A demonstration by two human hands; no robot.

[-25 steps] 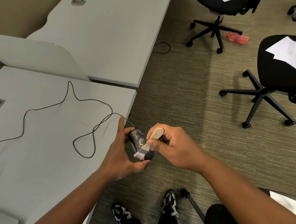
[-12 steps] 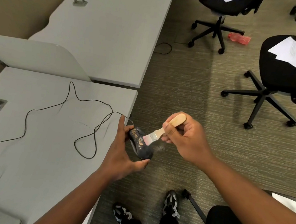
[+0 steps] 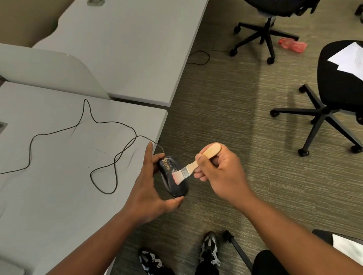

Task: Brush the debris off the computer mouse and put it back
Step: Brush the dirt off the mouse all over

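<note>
We are mid-brushing: left hand (image 3: 147, 193) gripping the wired mouse (image 3: 172, 175) just off the desk (image 3: 56, 167) edge, right hand (image 3: 219, 172) pinching the brush (image 3: 192, 165) — bristles touching it. Tan debris (image 3: 166, 163) remaining at 11 o'clock on the shell; replacing is pending.

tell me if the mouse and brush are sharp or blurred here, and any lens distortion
Head view: the mouse and its debris specks are fairly sharp, the brush bristles slightly soft; the wide-angle lens bends the desk edges and stretches the frame's corners.
</note>
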